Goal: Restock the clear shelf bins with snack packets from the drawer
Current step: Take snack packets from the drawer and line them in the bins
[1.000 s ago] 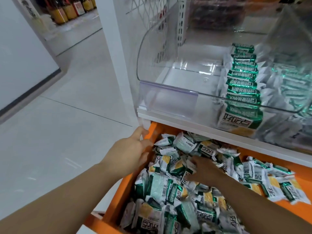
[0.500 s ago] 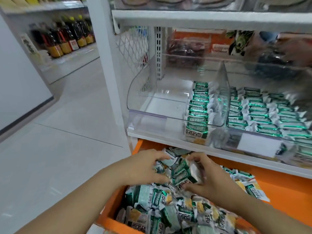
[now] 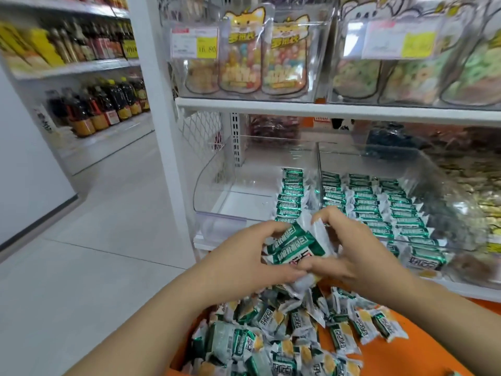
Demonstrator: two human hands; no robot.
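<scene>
Both hands hold a small stack of green-and-white snack packets (image 3: 294,244) between them, raised above the orange drawer (image 3: 423,356) and in front of the clear shelf bin (image 3: 217,215). My left hand (image 3: 244,256) grips the stack from the left, and my right hand (image 3: 349,245) grips it from the right, fingers curled over its top. Loose packets (image 3: 284,329) fill the drawer below. One row of packets (image 3: 291,191) stands at the right side of the left bin; its left part is bare. The neighbouring bin (image 3: 379,207) holds several full rows.
A white shelf (image 3: 298,105) above carries clear bins of bagged sweets with price tags. The white upright post (image 3: 165,131) borders the bin on the left. An aisle of pale floor (image 3: 95,240) lies left, with bottles (image 3: 97,107) on far shelves.
Both hands have gathered packets from the drawer and lifted them up toward the bin's front. The view has tilted upward, showing the upper shelf.
</scene>
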